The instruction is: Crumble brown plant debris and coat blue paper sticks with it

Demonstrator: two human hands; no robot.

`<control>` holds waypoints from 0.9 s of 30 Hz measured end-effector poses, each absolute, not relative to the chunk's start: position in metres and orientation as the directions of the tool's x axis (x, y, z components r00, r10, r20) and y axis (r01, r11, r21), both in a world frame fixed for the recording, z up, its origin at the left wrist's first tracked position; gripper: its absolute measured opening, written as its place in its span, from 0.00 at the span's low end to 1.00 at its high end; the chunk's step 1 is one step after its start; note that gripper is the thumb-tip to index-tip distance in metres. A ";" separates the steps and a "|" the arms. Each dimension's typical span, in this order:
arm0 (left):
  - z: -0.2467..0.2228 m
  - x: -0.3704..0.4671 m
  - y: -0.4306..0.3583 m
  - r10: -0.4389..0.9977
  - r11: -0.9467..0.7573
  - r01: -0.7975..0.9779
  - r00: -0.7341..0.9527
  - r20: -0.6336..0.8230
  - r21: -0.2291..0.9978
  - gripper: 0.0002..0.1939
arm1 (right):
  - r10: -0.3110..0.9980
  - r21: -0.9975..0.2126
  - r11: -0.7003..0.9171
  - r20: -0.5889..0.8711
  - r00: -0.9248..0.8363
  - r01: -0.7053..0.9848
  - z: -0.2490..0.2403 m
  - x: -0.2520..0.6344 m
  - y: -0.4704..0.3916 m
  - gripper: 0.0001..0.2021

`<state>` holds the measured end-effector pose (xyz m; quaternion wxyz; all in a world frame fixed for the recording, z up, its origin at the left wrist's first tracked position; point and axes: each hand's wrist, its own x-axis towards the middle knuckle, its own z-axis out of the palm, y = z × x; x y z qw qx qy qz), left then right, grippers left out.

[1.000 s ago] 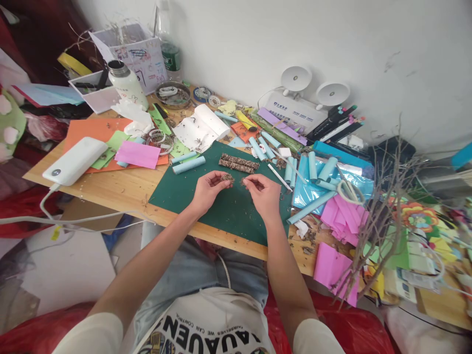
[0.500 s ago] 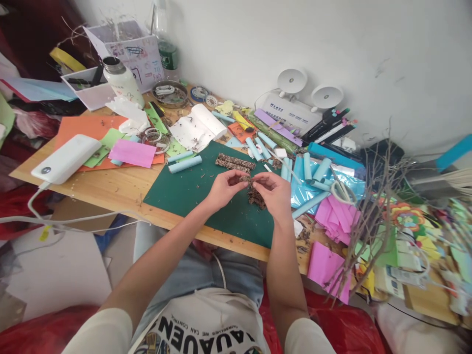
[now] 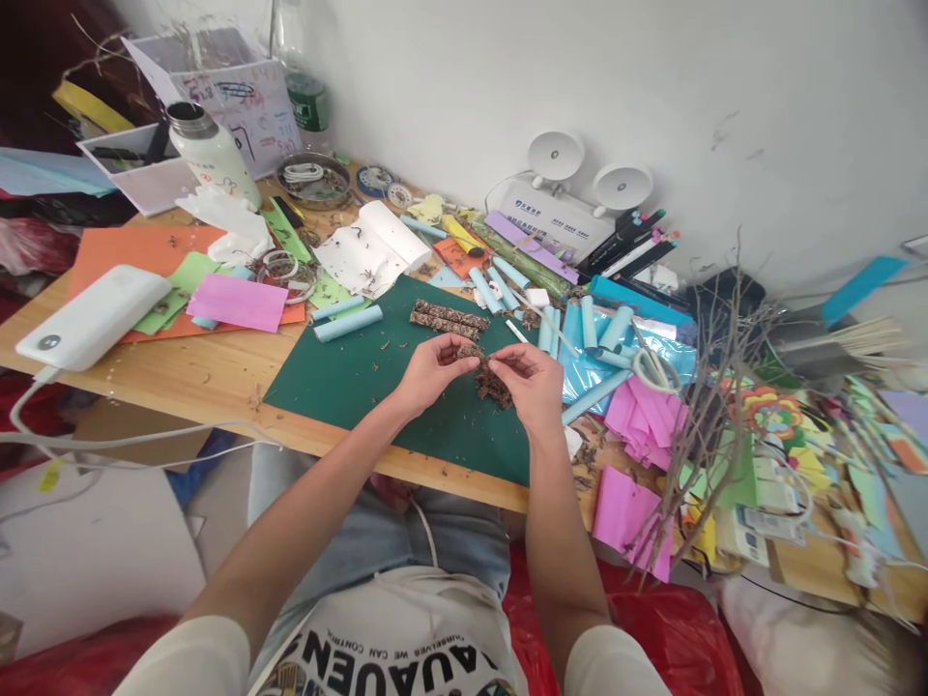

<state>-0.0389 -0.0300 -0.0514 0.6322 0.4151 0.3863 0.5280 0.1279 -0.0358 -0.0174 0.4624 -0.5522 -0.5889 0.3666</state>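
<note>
Over the green mat (image 3: pixel 348 377), my left hand (image 3: pixel 439 372) and my right hand (image 3: pixel 528 379) meet, fingertips pinched on a small brown crumbly piece (image 3: pixel 475 356). Its exact shape is partly hidden by the fingers. Just below the fingertips lies a pile of brown crumbs (image 3: pixel 494 389) on the mat. Two brown crumb-covered rolls (image 3: pixel 449 319) lie side by side behind my left hand. Light blue tubes (image 3: pixel 348 324) rest at the mat's left edge, and more blue tubes lie beyond my right hand.
A white power bank (image 3: pixel 94 317) and an open bottle (image 3: pixel 210 150) stand at the left. Scissors (image 3: pixel 656 369), pink paper (image 3: pixel 645 420) and upright dry twigs (image 3: pixel 714 416) crowd the right. A white router (image 3: pixel 555 217) sits by the wall.
The whole view has shifted slightly, so the table items appear further left. Both hands remain at the brown piece, with small finger movements.
</note>
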 end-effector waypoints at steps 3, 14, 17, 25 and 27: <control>-0.052 -0.038 -0.030 0.984 0.078 -0.309 0.174 -0.024 0.948 0.19 | 0.990 -0.947 0.111 0.132 0.051 0.303 -0.021 0.124 -0.038 0.08; -0.051 -0.040 -0.032 0.981 0.102 -0.381 0.189 -0.031 0.919 0.19 | 0.990 -0.981 0.114 0.126 0.070 0.157 -0.026 0.124 -0.039 0.14; -0.053 -0.042 -0.031 0.991 0.087 -0.359 0.127 -0.044 0.929 0.19 | 0.985 -0.969 0.100 0.129 0.115 0.227 -0.024 0.132 -0.036 0.12; -0.059 -0.042 -0.030 0.992 0.091 -0.288 0.111 -0.061 0.953 0.21 | 0.950 -0.675 0.291 0.285 -0.125 0.678 -0.008 0.143 -0.035 0.09; -0.060 -0.043 -0.030 0.991 0.093 -0.285 0.118 -0.061 0.954 0.21 | 0.942 -0.697 0.326 0.295 -0.159 0.638 0.001 0.142 -0.036 0.09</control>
